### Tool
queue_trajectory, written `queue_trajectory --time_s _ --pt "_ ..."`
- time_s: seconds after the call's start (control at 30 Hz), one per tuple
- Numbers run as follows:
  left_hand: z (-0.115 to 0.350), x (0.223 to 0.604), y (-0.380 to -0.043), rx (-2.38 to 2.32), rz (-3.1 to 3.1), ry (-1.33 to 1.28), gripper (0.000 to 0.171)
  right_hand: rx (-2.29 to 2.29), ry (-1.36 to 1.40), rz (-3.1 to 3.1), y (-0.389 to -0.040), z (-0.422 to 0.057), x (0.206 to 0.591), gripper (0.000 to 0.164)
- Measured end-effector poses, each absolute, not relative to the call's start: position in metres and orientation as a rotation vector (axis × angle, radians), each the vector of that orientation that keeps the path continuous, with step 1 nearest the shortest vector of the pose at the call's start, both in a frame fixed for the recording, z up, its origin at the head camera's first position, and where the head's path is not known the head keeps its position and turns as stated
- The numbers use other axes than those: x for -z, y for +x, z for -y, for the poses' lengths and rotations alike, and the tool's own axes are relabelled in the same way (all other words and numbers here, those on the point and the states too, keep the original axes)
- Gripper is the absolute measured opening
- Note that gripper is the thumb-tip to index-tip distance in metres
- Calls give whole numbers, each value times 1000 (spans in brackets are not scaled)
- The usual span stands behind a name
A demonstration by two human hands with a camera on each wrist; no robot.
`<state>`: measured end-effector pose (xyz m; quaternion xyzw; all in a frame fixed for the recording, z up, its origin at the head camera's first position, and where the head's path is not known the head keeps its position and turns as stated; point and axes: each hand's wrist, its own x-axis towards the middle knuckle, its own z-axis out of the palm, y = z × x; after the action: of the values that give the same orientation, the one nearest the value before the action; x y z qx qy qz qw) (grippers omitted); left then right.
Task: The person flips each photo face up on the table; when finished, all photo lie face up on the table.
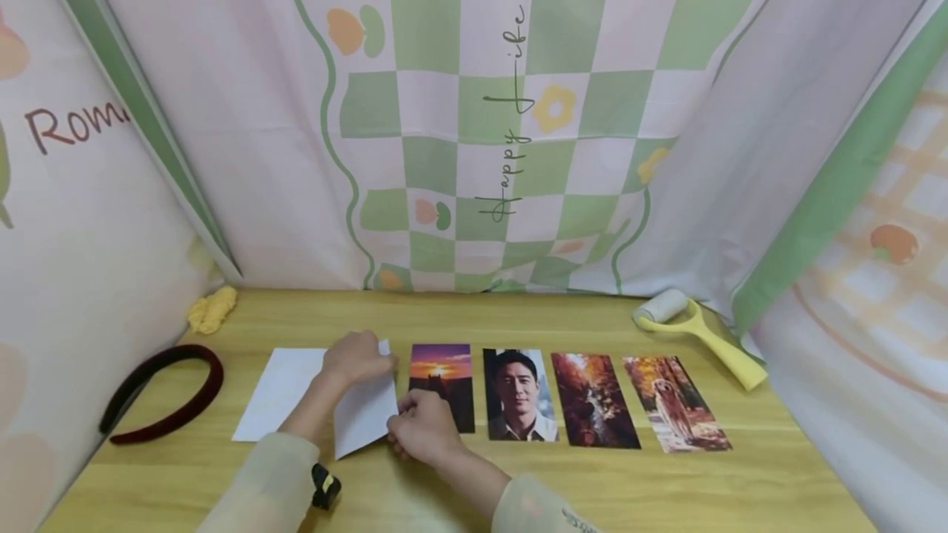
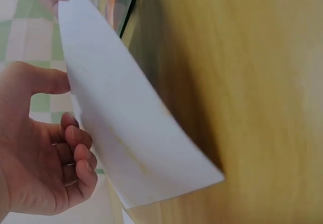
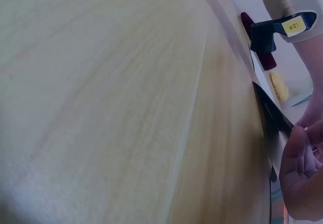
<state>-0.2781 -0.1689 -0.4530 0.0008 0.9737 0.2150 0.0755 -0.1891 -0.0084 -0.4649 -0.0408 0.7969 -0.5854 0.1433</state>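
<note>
In the head view a photo print [image 1: 366, 410], white back up, is lifted off the table at a tilt, between both hands. My left hand [image 1: 358, 359] holds its far edge; in the left wrist view its thumb [image 2: 50, 80] meets the print's edge and the other fingers are curled. The right hand [image 1: 425, 426] pinches the near right corner between thumb and fingers. From the right wrist, the print's dark underside [image 3: 272, 110] shows. Left of it lies a white rectangle [image 1: 277, 389], flat on the table.
To the right lie a sunset photo [image 1: 442, 360], a portrait photo [image 1: 518, 397], a forest stream photo [image 1: 596, 401] and a dog photo [image 1: 677, 405]. A dark red headband [image 1: 178, 418] and a yellow scrunchie [image 1: 212, 309] are at left, a yellow-handled lint roller [image 1: 711, 340] at back right.
</note>
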Motion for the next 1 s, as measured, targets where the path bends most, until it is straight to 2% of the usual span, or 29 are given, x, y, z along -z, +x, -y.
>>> queue_trajectory --time_s 0.27,0.53,0.67,0.8,1.0 --pt "165 456 -279 -758 -2948 39 36 1680 -119 -2293 -191 9 467 12" --pt "160 449 -276 -871 -2959 -70 36 1647 -193 -2261 -191 9 468 21" --pt "160 448 -275 -878 -3020 -133 31 1734 -205 -2186 -191 10 470 21" --pt "160 447 -275 -864 -3079 -210 19 1826 -186 -2118 -191 11 471 23" --pt "161 445 -274 -846 -3118 -283 44 1815 -171 -2151 -192 12 469 27"
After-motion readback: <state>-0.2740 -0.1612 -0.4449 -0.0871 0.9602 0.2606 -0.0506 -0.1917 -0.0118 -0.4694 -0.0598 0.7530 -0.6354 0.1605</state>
